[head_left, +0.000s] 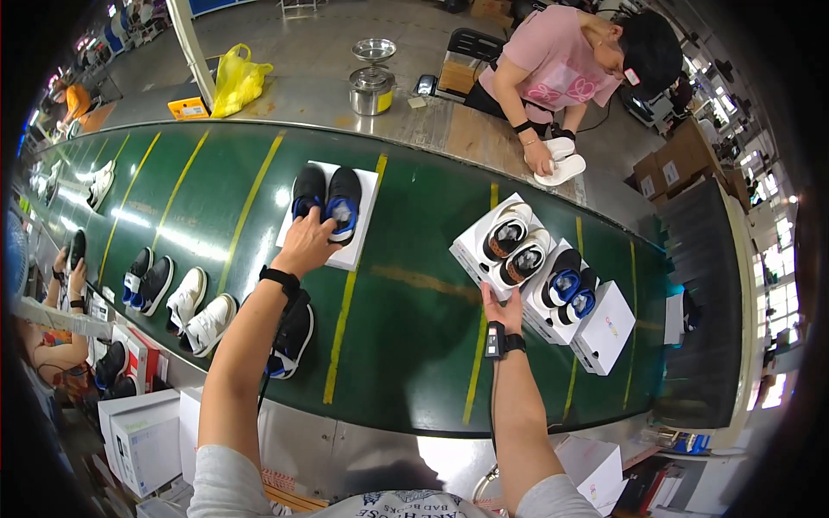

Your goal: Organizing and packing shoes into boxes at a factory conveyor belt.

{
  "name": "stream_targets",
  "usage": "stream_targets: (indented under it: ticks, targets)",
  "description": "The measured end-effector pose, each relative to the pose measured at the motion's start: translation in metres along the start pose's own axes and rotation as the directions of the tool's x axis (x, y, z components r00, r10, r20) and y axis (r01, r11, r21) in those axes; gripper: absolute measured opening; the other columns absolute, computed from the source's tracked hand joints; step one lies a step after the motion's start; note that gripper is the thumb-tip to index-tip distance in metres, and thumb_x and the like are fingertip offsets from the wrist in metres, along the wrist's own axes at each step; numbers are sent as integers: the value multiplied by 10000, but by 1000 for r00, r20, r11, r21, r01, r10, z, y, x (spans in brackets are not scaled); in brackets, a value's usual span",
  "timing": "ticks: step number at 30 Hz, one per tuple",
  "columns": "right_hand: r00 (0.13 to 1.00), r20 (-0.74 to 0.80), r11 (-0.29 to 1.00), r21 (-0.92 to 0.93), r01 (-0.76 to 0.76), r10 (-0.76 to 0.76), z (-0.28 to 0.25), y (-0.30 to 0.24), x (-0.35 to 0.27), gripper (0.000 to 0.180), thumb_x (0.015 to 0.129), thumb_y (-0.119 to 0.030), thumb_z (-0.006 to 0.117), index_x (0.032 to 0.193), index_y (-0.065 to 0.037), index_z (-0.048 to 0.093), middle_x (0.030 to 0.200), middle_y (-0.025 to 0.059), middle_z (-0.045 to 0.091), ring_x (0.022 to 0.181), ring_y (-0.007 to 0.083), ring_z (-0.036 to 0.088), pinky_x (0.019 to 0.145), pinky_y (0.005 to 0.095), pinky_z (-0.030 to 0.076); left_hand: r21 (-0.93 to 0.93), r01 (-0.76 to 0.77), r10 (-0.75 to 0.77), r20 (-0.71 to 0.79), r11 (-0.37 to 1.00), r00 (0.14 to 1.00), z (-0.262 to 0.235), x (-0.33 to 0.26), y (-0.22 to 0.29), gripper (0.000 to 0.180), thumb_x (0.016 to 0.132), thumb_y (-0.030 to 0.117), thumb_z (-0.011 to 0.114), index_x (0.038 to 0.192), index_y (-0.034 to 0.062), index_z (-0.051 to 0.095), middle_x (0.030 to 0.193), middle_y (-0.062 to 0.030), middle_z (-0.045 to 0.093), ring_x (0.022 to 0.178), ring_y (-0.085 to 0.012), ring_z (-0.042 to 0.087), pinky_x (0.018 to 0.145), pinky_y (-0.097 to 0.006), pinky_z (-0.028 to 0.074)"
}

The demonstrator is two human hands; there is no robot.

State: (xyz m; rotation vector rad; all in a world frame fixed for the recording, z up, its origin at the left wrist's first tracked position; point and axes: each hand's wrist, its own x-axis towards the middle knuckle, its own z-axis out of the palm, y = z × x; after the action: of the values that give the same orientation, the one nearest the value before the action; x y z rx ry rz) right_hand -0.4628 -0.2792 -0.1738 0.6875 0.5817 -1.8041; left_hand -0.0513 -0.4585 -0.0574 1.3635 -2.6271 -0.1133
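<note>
My left hand [309, 244] grips a pair of black shoes [344, 192] with blue lining by their heel ends, its fingers at the openings. The pair rests on a white shoe box [366, 197] on the green conveyor belt [414, 363]. To the right, my right hand [503, 311] holds the near end of another white shoe box [471, 246], thumb up beside the heels. White-and-black sneakers [523, 259] with crumpled paper inside sit on that box. Beyond it, black shoes with blue lining [566, 289] stand on a third box [553, 326].
On the belt's left lie white sneakers [207, 319], black-and-blue shoes [148, 283] and a black shoe [294, 337] partly behind my left forearm. A white box [606, 328] stands rightmost. Across the belt a co-worker [553, 69] handles white shoes [560, 164]. A yellow bag [240, 82] sits on the far ledge.
</note>
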Motion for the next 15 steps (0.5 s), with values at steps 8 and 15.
stream_targets:
  ticks: [8, 15]
  targets:
    - [923, 109, 874, -297, 384, -369, -20, 30, -1, 378, 963, -255, 598, 1214, -20, 441, 1060, 183, 550, 944, 308, 618, 917, 401, 580, 40, 38, -41, 85, 998, 996, -4, -6, -24, 452, 698, 371, 787, 1012, 87, 628, 1013, -181, 537, 860, -374, 609, 773, -450, 512]
    - [946, 228, 776, -543, 321, -231, -40, 70, -21, 357, 974, -223, 586, 1285, -59, 523, 889, 113, 664, 851, 273, 702, 843, 402, 596, 46, 43, -46, 65, 998, 997, -2, -11, -29, 459, 685, 364, 793, 1024, 94, 640, 1005, -178, 541, 846, -366, 605, 774, -444, 507]
